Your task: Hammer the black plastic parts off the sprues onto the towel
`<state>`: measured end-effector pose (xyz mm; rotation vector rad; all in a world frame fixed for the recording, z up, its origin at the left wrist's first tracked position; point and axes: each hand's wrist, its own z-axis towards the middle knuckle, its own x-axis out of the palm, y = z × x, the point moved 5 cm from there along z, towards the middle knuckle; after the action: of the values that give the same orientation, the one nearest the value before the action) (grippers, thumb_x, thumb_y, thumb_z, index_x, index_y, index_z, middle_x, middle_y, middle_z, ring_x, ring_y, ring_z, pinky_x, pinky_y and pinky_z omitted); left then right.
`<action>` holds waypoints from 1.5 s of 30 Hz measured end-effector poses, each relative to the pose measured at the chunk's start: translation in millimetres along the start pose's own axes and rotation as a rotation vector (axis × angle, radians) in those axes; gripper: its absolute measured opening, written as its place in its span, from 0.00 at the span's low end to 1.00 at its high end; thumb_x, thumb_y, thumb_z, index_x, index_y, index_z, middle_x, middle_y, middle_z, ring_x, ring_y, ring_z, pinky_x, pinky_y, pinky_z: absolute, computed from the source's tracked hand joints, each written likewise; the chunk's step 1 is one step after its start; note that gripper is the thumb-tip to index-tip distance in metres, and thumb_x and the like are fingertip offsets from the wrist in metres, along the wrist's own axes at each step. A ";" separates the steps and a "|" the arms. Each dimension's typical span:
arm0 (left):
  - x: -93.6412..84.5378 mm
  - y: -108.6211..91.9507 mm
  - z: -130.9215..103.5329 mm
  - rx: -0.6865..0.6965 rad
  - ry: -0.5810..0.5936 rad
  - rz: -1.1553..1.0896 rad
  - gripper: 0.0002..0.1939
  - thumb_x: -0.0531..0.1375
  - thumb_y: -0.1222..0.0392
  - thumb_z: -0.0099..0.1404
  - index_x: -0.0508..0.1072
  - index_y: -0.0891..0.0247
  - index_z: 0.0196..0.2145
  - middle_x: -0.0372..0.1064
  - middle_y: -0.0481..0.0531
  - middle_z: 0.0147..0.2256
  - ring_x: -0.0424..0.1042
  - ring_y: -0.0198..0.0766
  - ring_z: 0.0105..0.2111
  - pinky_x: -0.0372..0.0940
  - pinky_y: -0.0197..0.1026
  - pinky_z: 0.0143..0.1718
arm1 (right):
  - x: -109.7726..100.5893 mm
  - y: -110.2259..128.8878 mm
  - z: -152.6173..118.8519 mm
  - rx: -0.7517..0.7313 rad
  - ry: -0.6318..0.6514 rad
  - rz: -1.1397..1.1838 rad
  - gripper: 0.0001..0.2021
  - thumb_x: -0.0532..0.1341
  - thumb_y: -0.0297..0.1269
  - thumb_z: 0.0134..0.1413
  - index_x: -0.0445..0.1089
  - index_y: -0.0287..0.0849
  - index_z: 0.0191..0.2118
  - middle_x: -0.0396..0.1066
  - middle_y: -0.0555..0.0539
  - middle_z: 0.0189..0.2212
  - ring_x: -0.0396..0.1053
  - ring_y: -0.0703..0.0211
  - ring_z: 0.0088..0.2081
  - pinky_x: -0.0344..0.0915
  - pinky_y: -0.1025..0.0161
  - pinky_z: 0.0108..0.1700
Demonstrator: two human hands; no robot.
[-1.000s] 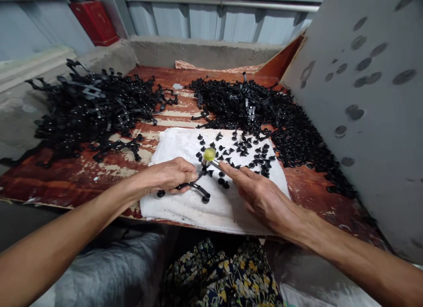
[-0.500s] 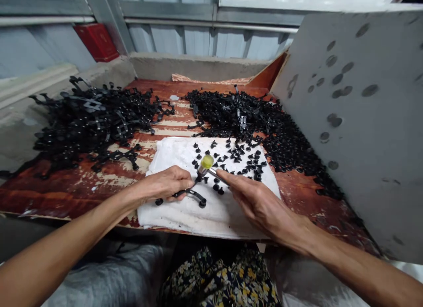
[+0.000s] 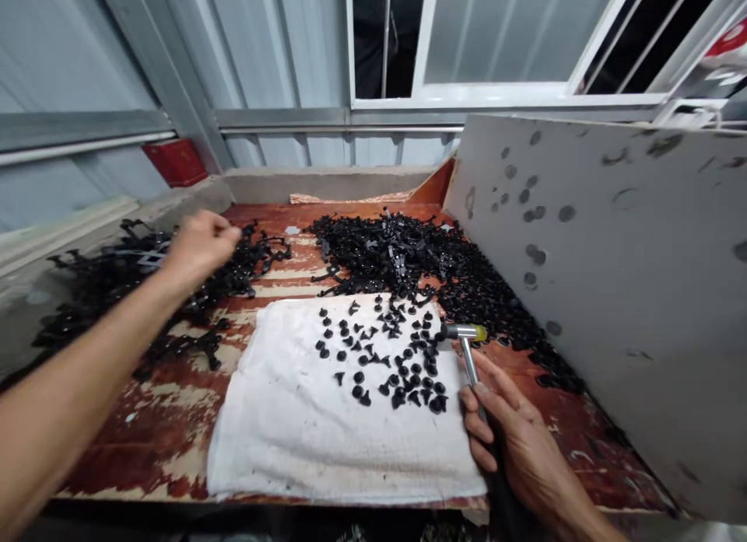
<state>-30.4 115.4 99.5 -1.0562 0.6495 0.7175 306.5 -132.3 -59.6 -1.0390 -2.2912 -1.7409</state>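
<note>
Over the left pile of black jointed parts [image 3: 145, 293], my left hand [image 3: 201, 246] is raised with its fingers curled in. It is slightly blurred, and whatever it holds, if anything, is hidden. My right hand [image 3: 517, 433] grips a small hammer [image 3: 469, 363] by its handle, beside the right edge of a white cloth [image 3: 327, 456]. The hammer has a metal shaft and a head with one black and one yellow face. Several small black knob-like pieces [image 3: 402, 371] lie scattered on the upper and right part of the cloth, close to the hammer head.
A larger heap of small black parts [image 3: 391, 250] spreads behind the cloth and down its right side. A grey spotted panel [image 3: 612, 293] walls the worn red-brown table [image 3: 152, 441] on the right. A red box [image 3: 175, 162] sits at the back left corner.
My left hand has moved from the cloth to the left pile; the black jointed part it held is no longer visible in it. My right hand has drawn the hammer right. The view has tilted up.
</note>
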 end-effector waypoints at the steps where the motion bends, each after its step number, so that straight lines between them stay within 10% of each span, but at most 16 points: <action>1: 22.8 -16.6 -3.3 0.021 0.025 -0.005 0.10 0.58 0.54 0.59 0.68 0.62 0.25 0.64 0.43 0.21 0.63 0.32 0.25 0.53 0.34 0.28 | -0.4 -0.6 0.4 0.002 -0.001 0.014 0.34 0.75 0.44 0.41 0.65 0.51 0.55 0.65 0.57 0.22 0.52 0.71 0.16 0.53 0.76 0.12; 6: 155.1 -90.6 -20.9 0.045 0.419 -0.099 0.09 0.58 0.54 0.59 0.68 0.61 0.26 0.66 0.47 0.22 0.64 0.37 0.24 0.54 0.37 0.26 | -1.2 0.5 3.1 0.010 0.033 0.043 0.30 0.72 0.42 0.48 0.64 0.52 0.57 0.65 0.56 0.24 0.54 0.71 0.17 0.56 0.76 0.13; 10: 193.8 -119.7 -12.5 0.091 0.371 -0.156 0.08 0.64 0.63 0.53 0.66 0.59 0.28 0.66 0.45 0.23 0.66 0.39 0.27 0.55 0.38 0.29 | -2.7 0.6 3.0 0.013 0.037 0.070 0.30 0.71 0.41 0.50 0.64 0.50 0.58 0.66 0.55 0.24 0.53 0.72 0.17 0.56 0.77 0.12; 20: 151.3 -166.9 52.9 -0.004 0.198 -0.537 0.10 0.53 0.62 0.68 0.63 0.63 0.27 0.71 0.51 0.26 0.67 0.29 0.20 0.60 0.33 0.23 | -3.4 1.5 3.0 0.025 0.048 0.123 0.30 0.72 0.42 0.48 0.65 0.50 0.57 0.66 0.55 0.24 0.53 0.72 0.17 0.55 0.78 0.12; 30: 114.6 -137.4 24.3 -0.227 0.085 -1.050 0.13 0.56 0.63 0.70 0.66 0.65 0.26 0.70 0.46 0.19 0.66 0.27 0.15 0.61 0.28 0.19 | -5.4 -0.5 9.6 -0.005 0.090 0.101 0.22 0.77 0.47 0.37 0.70 0.43 0.36 0.61 0.59 0.21 0.46 0.75 0.15 0.52 0.77 0.09; 45: 151.8 -101.4 16.4 -0.599 0.213 -1.076 0.13 0.56 0.67 0.69 0.64 0.65 0.25 0.67 0.46 0.15 0.64 0.29 0.11 0.61 0.29 0.15 | -5.7 2.2 7.3 0.038 0.088 0.154 0.27 0.79 0.43 0.32 0.72 0.41 0.41 0.63 0.59 0.19 0.48 0.75 0.15 0.55 0.77 0.08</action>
<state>143.3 130.1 43.0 -1.8153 -0.0448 -0.1798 314.5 -128.3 -62.9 -1.0774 -2.1231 -1.6433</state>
